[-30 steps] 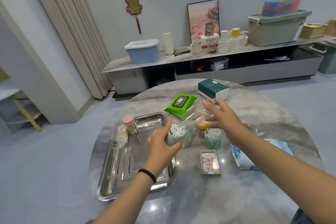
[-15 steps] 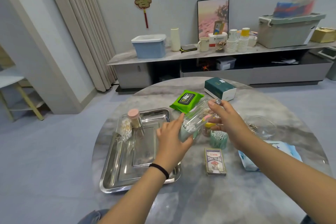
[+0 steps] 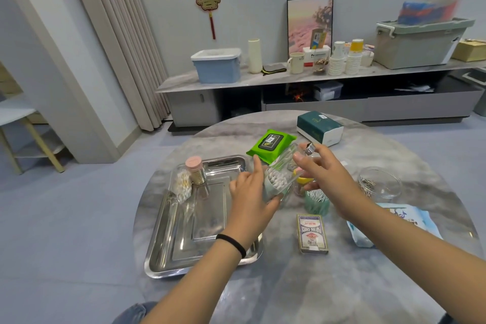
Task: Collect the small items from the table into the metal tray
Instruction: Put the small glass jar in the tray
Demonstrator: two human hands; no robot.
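Observation:
The metal tray (image 3: 160, 263) lies on the left of the round marble table (image 3: 328, 284). Inside it stand a pink-lidded jar (image 3: 195, 172) and a clear bag of cotton swabs (image 3: 183, 188). My left hand (image 3: 248, 201) grips a pale green cup of cotton swabs (image 3: 275, 184), tilted, just right of the tray's far corner. A clear plastic cover (image 3: 285, 159) sits over the cup's open end, and my right hand (image 3: 324, 176) pinches the cover's far end between thumb and fingers. A second green swab cup (image 3: 317, 202) stands on the table under my right hand.
Also on the table are a box of playing cards (image 3: 312, 233), a green wipes pack (image 3: 271, 142), a teal tissue box (image 3: 319, 127), a glass bowl of clips (image 3: 380, 184), a blue-white packet (image 3: 399, 218) and a small yellow-topped item (image 3: 305, 181). A low shelf with bins stands behind.
The left hand lifted and tilted the swab cup toward the right hand. The right hand brought the clear cover down over the cup's open end.

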